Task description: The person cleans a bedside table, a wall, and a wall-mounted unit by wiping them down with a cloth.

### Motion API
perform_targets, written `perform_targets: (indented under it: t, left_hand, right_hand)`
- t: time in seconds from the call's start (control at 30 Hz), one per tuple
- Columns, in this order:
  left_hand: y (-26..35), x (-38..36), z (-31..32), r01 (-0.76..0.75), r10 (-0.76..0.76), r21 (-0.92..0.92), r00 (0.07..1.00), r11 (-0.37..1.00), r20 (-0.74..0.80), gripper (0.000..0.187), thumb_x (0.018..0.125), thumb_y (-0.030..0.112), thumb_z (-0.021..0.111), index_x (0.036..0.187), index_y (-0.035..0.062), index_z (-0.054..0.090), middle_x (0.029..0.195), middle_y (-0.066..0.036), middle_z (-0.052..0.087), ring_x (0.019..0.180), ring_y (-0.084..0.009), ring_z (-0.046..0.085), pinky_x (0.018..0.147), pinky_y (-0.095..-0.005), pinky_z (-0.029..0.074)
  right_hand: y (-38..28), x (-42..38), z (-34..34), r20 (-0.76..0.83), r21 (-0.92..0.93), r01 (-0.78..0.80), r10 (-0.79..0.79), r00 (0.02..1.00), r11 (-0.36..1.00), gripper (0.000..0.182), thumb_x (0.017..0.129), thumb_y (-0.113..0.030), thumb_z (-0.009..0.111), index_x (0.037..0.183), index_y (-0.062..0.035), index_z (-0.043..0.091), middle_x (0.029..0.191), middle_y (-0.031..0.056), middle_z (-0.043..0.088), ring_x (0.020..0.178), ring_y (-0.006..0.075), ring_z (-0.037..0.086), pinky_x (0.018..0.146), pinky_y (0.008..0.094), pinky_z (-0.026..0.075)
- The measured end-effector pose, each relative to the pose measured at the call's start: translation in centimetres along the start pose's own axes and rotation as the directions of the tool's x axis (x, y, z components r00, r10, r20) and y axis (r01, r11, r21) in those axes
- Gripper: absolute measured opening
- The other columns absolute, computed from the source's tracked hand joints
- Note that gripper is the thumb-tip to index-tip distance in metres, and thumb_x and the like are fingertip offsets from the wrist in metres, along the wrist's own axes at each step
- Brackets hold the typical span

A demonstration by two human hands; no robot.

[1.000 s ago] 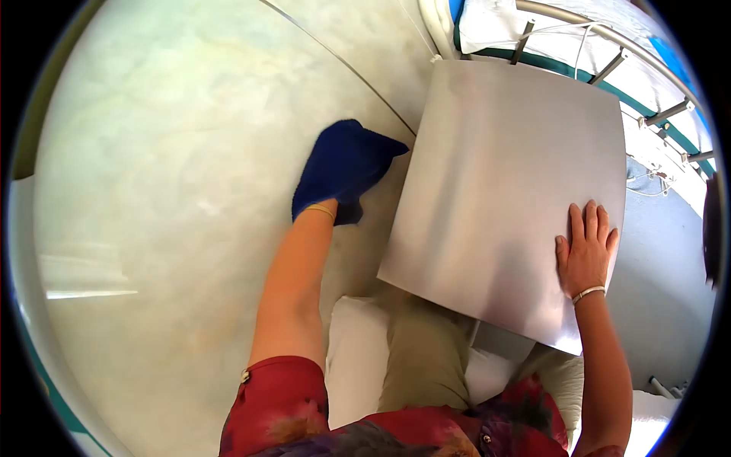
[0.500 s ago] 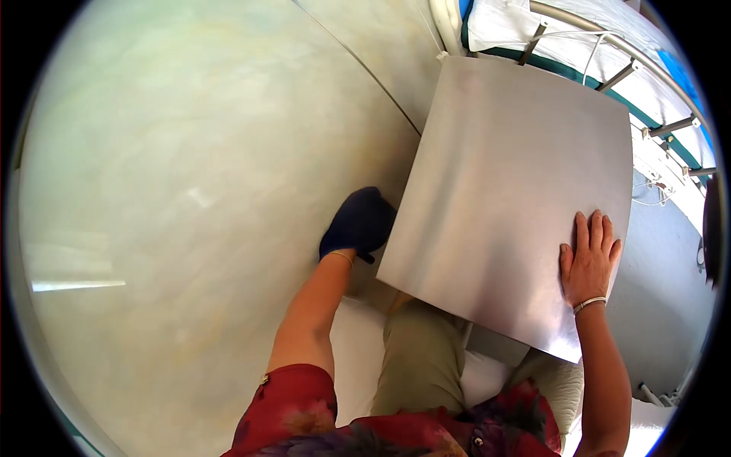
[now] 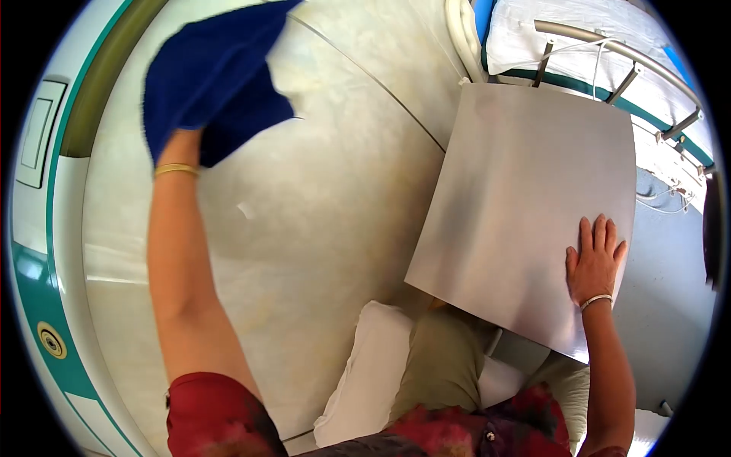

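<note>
Cloth of deep blue [image 3: 221, 84] fills the upper left of the frame, its near edge draped around the person's left hand [image 3: 183, 142]. From where I stand only a little of that hand shows, just above a gold-coloured bangle [image 3: 176, 168]; the fingers are hidden, so I cannot tell whether they grip the cloth or lie flat beneath it. Behind the cloth spreads a pale, marbled surface [image 3: 304, 228], crossed by a thin dark seam [image 3: 373, 80] running down to the metal counter [image 3: 518, 175]. Whether all of the cloth touches that surface, I cannot say.

Over at the right of the frame, the right hand [image 3: 596, 263] rests palm down near the counter's right edge, fingers straight and slightly spread, grasping nothing. A pale bracelet [image 3: 595, 302] circles its wrist.

Beyond the counter, at the upper right, I see a bed rail [image 3: 579, 33] with white bedding [image 3: 518, 38] by it and a white cord looped near it. Grey floor [image 3: 670, 251] shows at the right edge. At the bottom centre, an olive trouser leg [image 3: 438, 365] reaches toward the counter's near edge, between the patterned red shirt [image 3: 449, 430] and the metal. Along the left edge runs a green and white panel with a round fitting [image 3: 51, 340].
</note>
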State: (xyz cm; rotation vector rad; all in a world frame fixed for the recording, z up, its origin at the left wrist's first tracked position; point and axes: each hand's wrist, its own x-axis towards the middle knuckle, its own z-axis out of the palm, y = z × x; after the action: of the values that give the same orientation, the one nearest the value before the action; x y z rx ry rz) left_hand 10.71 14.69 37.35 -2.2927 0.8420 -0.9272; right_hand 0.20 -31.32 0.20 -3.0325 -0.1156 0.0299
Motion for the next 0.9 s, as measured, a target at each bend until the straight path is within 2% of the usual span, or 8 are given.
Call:
perform_targets:
  t: [0.07,0.17,0.3,0.47,0.73,0.9]
  left_hand:
    - [-1.1,0.3,0.0,0.012,-0.011,0.035,0.999,0.999,-0.034,0.041,0.082,0.030,0.060,0.116,0.0079,0.055,0.113,-0.012,0.057,0.105,-0.0297,0.051,0.093,-0.0380,0.039]
    - [1.5,0.1,3.2,0.074,-0.077,0.090,0.996,0.993,0.032,0.040,0.082,0.030,0.059,0.116,0.0075,0.055,0.113,-0.012,0.058,0.105,-0.0294,0.052,0.093,-0.0379,0.039]
    - [8.0,-1.4,10.2,0.120,-0.132,0.088,0.980,0.989,0.150,0.039,0.083,0.029,0.058,0.115,0.0071,0.056,0.112,-0.012,0.058,0.104,-0.0291,0.052,0.093,-0.0377,0.039]
    - [16.9,-4.4,19.4,0.183,-0.172,-0.003,0.930,0.983,0.326,0.038,0.084,0.029,0.057,0.115,0.0065,0.056,0.111,-0.012,0.059,0.104,-0.0286,0.053,0.093,-0.0375,0.039]
    - [29.4,-9.4,30.2,0.316,-0.170,-0.140,0.775,0.938,0.609,0.036,0.086,0.028,0.054,0.114,0.0056,0.056,0.110,-0.012,0.060,0.104,-0.0279,0.054,0.093,-0.0372,0.040]
    - [33.8,-15.3,29.8,0.361,-0.061,-0.217,0.621,0.907,0.781,0.035,0.087,0.028,0.053,0.113,0.0051,0.056,0.109,-0.011,0.060,0.103,-0.0274,0.055,0.093,-0.0370,0.040]
  right_hand:
    - [0.1,0.0,0.0,0.004,0.002,-0.003,0.003,1.000,1.000,0.052,0.085,-0.028,0.050,0.132,-0.0092,0.036,0.139,0.0150,0.028,0.130,0.0316,0.022,0.103,0.0539,0.015]
    - [-0.1,0.2,0.0,0.024,0.007,-0.005,0.004,1.000,1.000,0.053,0.085,-0.028,0.050,0.132,-0.0091,0.036,0.140,0.0149,0.027,0.130,0.0318,0.021,0.104,0.0536,0.015]
    - [0.2,0.2,0.2,0.028,0.005,-0.002,0.002,1.000,1.000,0.054,0.084,-0.028,0.050,0.133,-0.0091,0.036,0.141,0.0148,0.026,0.131,0.0322,0.020,0.105,0.0529,0.014]
    - [0.4,0.7,0.6,0.008,-0.031,0.012,-0.012,1.000,0.999,0.053,0.084,-0.028,0.050,0.132,-0.0086,0.037,0.139,0.0160,0.028,0.130,0.0331,0.021,0.104,0.0533,0.014]
    - [1.0,1.7,0.8,-0.048,-0.091,0.070,-0.074,0.996,0.993,0.053,0.081,-0.028,0.050,0.130,-0.0070,0.040,0.138,0.0185,0.030,0.128,0.0367,0.024,0.103,0.0546,0.015]
    - [1.0,1.8,0.8,-0.047,-0.088,0.080,-0.085,0.995,0.993,0.054,0.082,-0.028,0.050,0.130,-0.0065,0.039,0.138,0.0187,0.030,0.129,0.0368,0.024,0.103,0.0548,0.015]
